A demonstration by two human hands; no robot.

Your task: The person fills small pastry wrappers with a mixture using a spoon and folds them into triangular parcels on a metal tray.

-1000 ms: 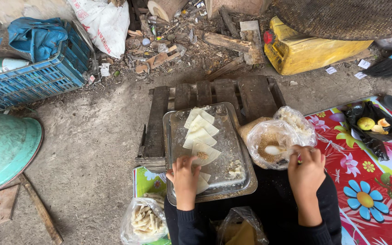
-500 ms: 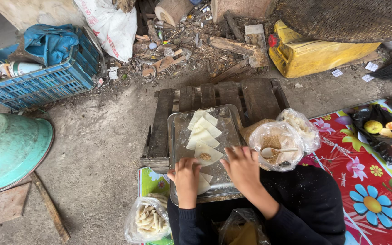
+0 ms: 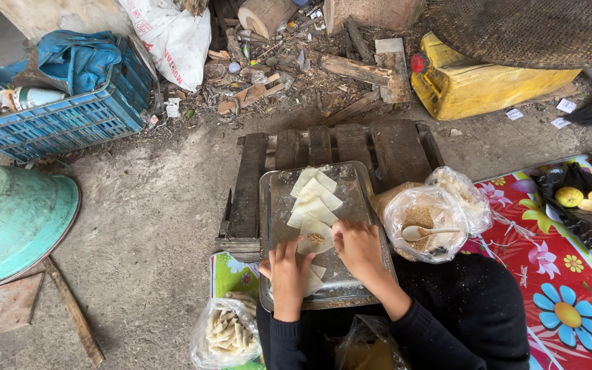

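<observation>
A metal tray (image 3: 279, 212) rests on a dark wooden pallet (image 3: 323, 147) and carries a row of pale dough wrappers (image 3: 313, 195). The nearest wrapper (image 3: 315, 236) has a small heap of brown filling on it. My left hand (image 3: 286, 268) presses on the tray's near left part beside that wrapper. My right hand (image 3: 354, 245) touches the wrapper's right edge with bent fingers. Right of the tray, a clear plastic bag of brown filling (image 3: 425, 223) holds a spoon (image 3: 427, 232).
A bag of rolled pieces (image 3: 226, 334) lies at bottom left. A flowered red mat (image 3: 563, 274) is on the right, with a black bag of yellow fruit (image 3: 575, 200). A turquoise basin (image 3: 15, 219), blue crate (image 3: 56, 116), yellow jerrycan (image 3: 481, 85) and wood scraps surround the concrete floor.
My right hand left the filling bag, crossed left to the tray and now touches the nearest wrapper, which carries filling. The spoon stays in the bag. My left hand barely moved.
</observation>
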